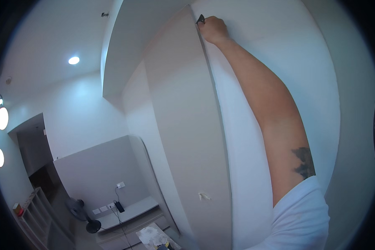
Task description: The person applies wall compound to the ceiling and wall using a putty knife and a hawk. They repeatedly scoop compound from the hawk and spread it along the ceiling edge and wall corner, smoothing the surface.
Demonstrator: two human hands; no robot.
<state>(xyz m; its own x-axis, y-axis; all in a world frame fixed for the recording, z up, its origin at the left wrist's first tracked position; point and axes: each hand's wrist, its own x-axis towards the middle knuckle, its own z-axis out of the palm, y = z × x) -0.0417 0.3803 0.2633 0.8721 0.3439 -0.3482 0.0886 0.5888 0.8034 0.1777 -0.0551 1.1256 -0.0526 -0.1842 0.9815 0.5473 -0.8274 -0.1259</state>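
Observation:
High up, my right hand [213, 30] is closed around a small dark flat-bladed tool [201, 19]. Its exact kind is hard to make out, and my fingers hide its lower part. The blade sits at the top of the long edge of a tall beige panel [187, 112], where that panel meets a white wall surface [248, 179]. My right arm reaches up from a white sleeve at the lower right. My left hand is out of the picture.
A pale torn scrap [204, 196] sticks to the panel low down. At the lower left stand a black fan [76, 208], a wall ledge [137, 209] with cords and a power adapter [119, 206], and a slatted rack [37, 216]. A littered table [148, 233] is below.

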